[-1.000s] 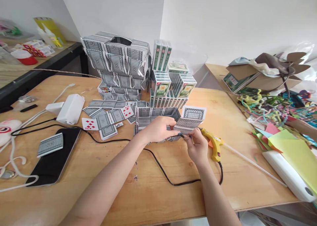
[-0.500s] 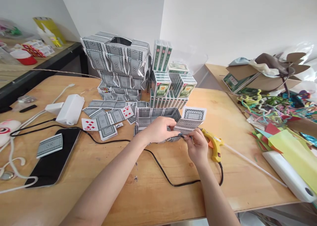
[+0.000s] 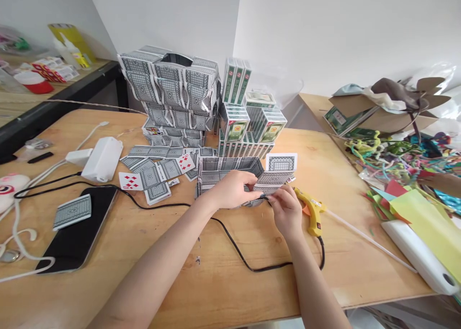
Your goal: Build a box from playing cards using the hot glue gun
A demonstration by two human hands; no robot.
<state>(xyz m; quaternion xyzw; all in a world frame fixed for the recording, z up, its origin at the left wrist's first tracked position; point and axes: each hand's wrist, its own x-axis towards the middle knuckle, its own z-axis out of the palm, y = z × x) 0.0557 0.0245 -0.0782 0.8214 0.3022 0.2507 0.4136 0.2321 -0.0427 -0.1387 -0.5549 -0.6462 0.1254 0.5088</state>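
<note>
An open-topped box made of joined playing cards (image 3: 212, 176) stands on the table in front of me. My left hand (image 3: 235, 189) grips its near right side, thumb and fingers pinched over the edge. At the box's right end my right hand (image 3: 287, 211) pinches the lower edge of a flap of playing cards (image 3: 275, 179), its fingertips close to my left thumb. One card (image 3: 281, 163) stands up at the top of this flap, back pattern facing me. Just right of my right hand lies a yellow glue gun (image 3: 314, 213) with a long glue stick (image 3: 370, 240) in it.
Behind the box rise a large playing-card structure (image 3: 173, 86) and stacked card packs (image 3: 236, 122). Loose cards (image 3: 154, 175), a phone (image 3: 77, 237) and a white adapter (image 3: 103, 158) lie left. A black cord (image 3: 245, 261) crosses the table. Another person's hand (image 3: 441, 182) reaches over craft materials.
The card flap has tilted slightly, its upright card shifting a little left. My right hand has moved slightly with it; my left hand stays put. The other person's hand has shifted.
</note>
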